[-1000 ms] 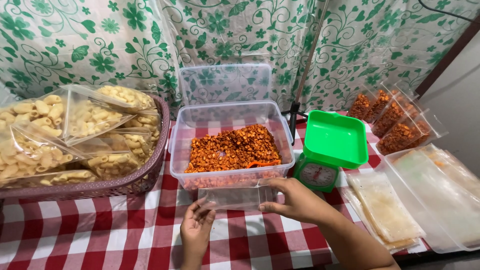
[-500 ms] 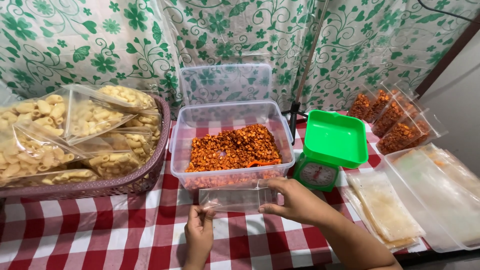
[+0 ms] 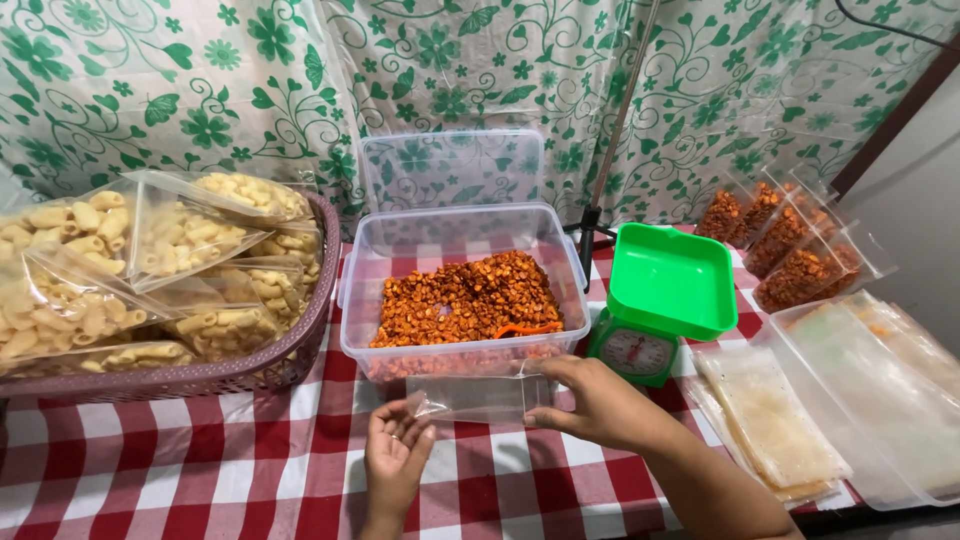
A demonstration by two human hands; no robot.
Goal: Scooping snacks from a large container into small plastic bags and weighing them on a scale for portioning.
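- At the near edge of the table (image 3: 150,480), covered in a red-and-white checked cloth, the left hand (image 3: 395,455) lies palm up, fingers loosely curled, thumb and fingertips pinching the left corner of an empty clear bag (image 3: 480,398).
- The right hand (image 3: 600,405) pinches the bag's right end between thumb and fingers. Held at both ends, the bag is stretched flat just above the cloth, right in front of the tub, probably to find or part its mouth.
- Just behind the bag stands a clear plastic tub (image 3: 465,300), roughly a third full of small orange-red seasoned snack bits; an orange scoop handle (image 3: 528,328) pokes out of the heap, within easy reach.
- Right of the tub, a green kitchen scale (image 3: 665,300) faces its dial toward the person.
- Toward the near right corner lie stacks of empty clear bags (image 3: 770,430), some in a shallow clear tray (image 3: 880,400).
- Along the left edge, a purple woven basket (image 3: 250,370) holds sealed bags of pale macaroni-shaped snacks (image 3: 120,270).
- Behind the tub its clear lid (image 3: 450,170) leans upright against the floral curtain.
- At the far right corner, filled bags of the orange snack (image 3: 790,240) lean in a row.
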